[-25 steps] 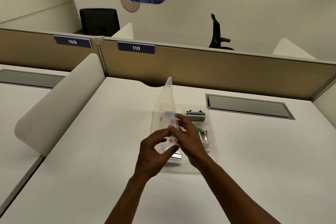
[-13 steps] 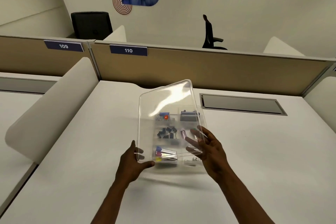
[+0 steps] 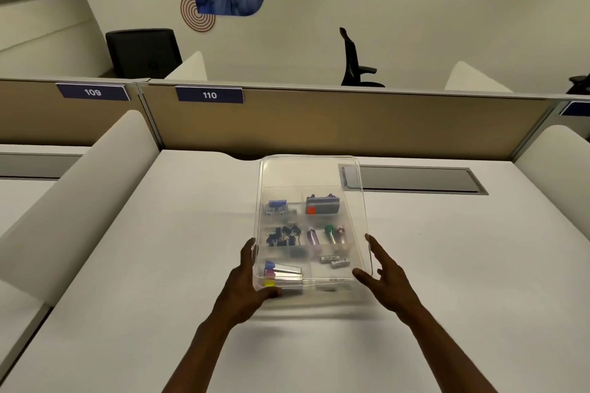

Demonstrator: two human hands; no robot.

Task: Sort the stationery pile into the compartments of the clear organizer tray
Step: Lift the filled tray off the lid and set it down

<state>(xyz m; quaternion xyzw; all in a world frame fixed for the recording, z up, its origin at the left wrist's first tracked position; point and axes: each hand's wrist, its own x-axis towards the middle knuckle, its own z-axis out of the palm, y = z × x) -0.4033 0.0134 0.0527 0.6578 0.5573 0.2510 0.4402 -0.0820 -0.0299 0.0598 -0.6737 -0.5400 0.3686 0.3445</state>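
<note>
White and wide, the worktop (image 3: 143, 265) carries everything, and a beige partition (image 3: 351, 124) with number plates 109 and 110 stands at its far edge. On the worktop, near the middle, lies the clear organizer tray (image 3: 322, 292), and a clear lid (image 3: 309, 172) is held just over it, reaching further back than the tray does. The left hand (image 3: 245, 284) holds the near left corner of the lid, with the thumb along the left edge and the fingers curled under the front edge, so this grip is grasping the lid. The right hand (image 3: 386, 277) is at the right edge of the lid with straight, spread fingers, so its grip is released. Through the lid the compartments show sorted stationery: black binder clips (image 3: 282, 236) in the middle left, a stapler (image 3: 322, 204) at the back right, and coloured markers (image 3: 281, 271) at the front left.
</note>
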